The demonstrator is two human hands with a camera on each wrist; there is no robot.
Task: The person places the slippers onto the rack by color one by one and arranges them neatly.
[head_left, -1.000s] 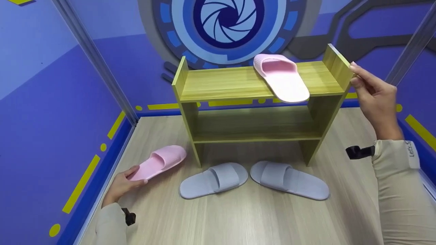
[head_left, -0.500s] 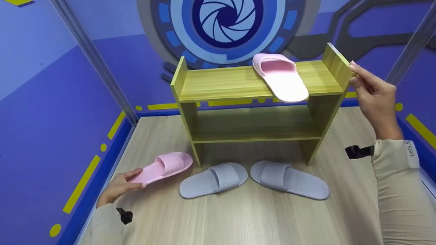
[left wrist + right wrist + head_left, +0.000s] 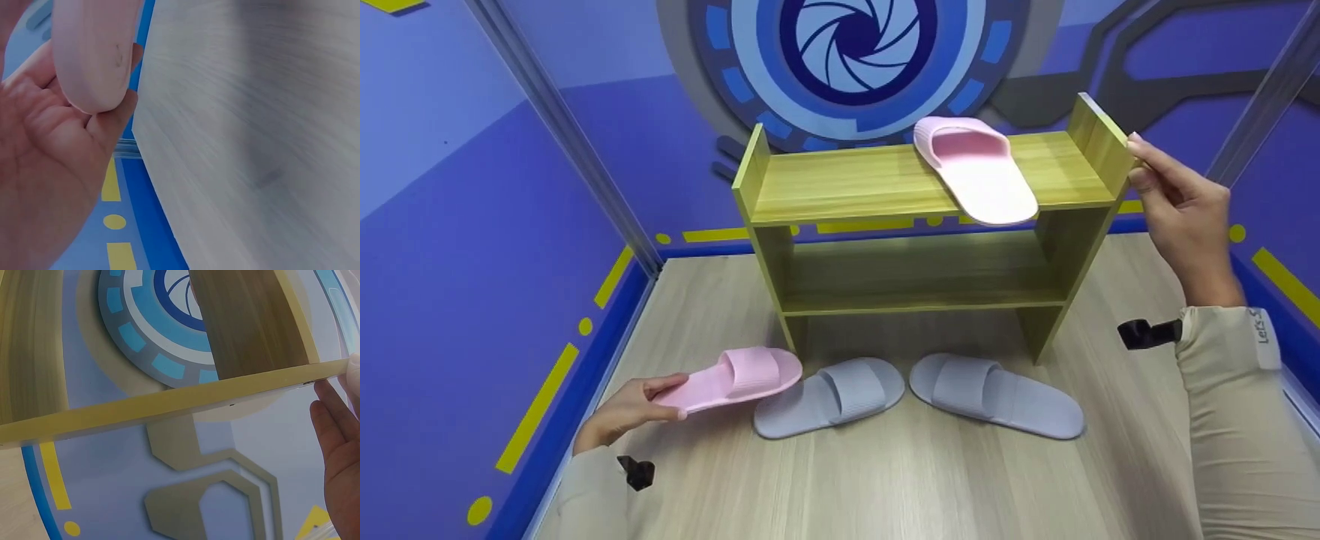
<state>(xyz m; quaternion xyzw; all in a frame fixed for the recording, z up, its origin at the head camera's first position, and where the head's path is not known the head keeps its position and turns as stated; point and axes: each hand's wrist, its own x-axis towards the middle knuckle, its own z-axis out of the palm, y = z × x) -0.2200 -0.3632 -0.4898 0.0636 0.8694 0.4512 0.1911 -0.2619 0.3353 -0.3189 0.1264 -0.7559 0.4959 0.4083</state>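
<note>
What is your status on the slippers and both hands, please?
Left hand gripping a pink slipper by its heel end. Right hand holding the rack's side panel. Nearby gray slipper possibly in the way.

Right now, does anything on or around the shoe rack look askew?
Yes: the upper pink slipper slants on the top shelf, its heel jutting past the front edge. Below, two grey slippers splay, toes nearly meeting.

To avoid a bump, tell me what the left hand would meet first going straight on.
With the held pink slipper leading, the left hand would probably meet the nearer grey slipper; the rack's left leg lies close too. Height is unclear, so it might pass above.
</note>
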